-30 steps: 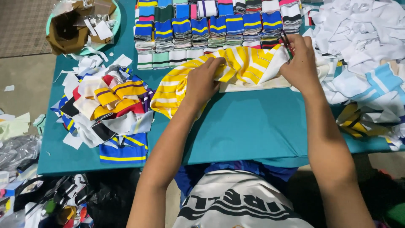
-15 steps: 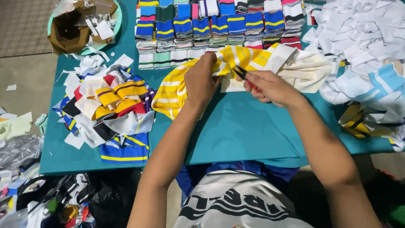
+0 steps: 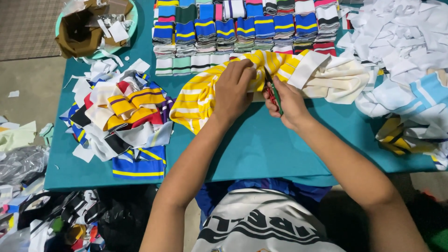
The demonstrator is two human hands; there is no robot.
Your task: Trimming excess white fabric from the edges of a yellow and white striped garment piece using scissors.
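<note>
Hands meet over a yellow striped fabric piece near the middle of the teal surface. The left hand lies on top of this fabric with fingers bent, pressing and gripping its upper edge. The right hand is closed around small scissors with red and green handles; the blades point to the far side and touch the fabric just beside the left fingers. The yellow fabric has white stripes, and it runs from the left of the hands across to the right, where it joins a cream cloth part.

On the far side of the hands, rows of folded striped bands lie in neat lines, mostly blue with yellow, some green, white and red. To the left there is a loose pile of mixed colour cuttings, and nearest the person a blue piece with yellow lines at the surface edge. At the far left corner stands a pale green bowl with brown paper and scraps inside. To the right lies a big heap of white cloth scraps, with yellow and black pieces nearer. On the floor at the left, below the surface, more scraps and bags are lying.
</note>
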